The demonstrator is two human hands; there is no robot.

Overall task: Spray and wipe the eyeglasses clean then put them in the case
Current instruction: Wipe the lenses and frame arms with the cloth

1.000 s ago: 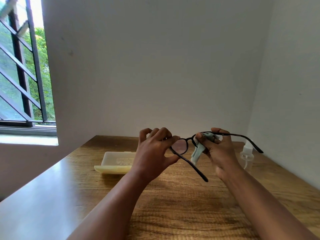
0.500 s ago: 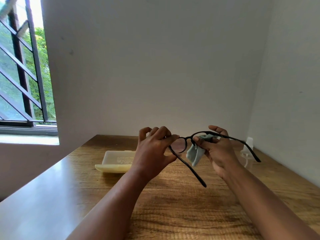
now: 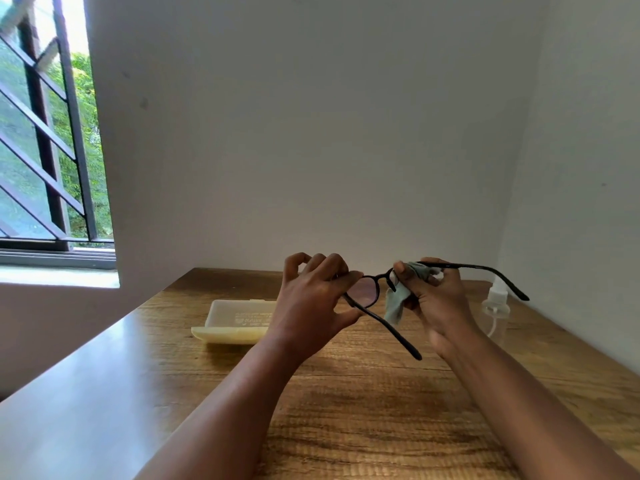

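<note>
Black-framed eyeglasses (image 3: 367,293) are held up above the wooden table (image 3: 363,403), temples unfolded toward me. My left hand (image 3: 313,303) pinches the frame at its left lens corner. My right hand (image 3: 438,299) presses a pale grey-green cloth (image 3: 396,303) against the right lens, which the cloth and fingers hide. An open cream-coloured case (image 3: 232,318) lies on the table behind my left hand. A small clear spray bottle (image 3: 496,306) with a white nozzle stands at the right, behind my right wrist.
White walls close the table at the back and right. A barred window (image 3: 45,140) is at the left. The table's left edge runs diagonally from the far corner toward me.
My right hand's fingers have shifted on the right lens, bunching the cloth tighter over it. The glasses have stayed at much the same spot. The left hand keeps its grip.
</note>
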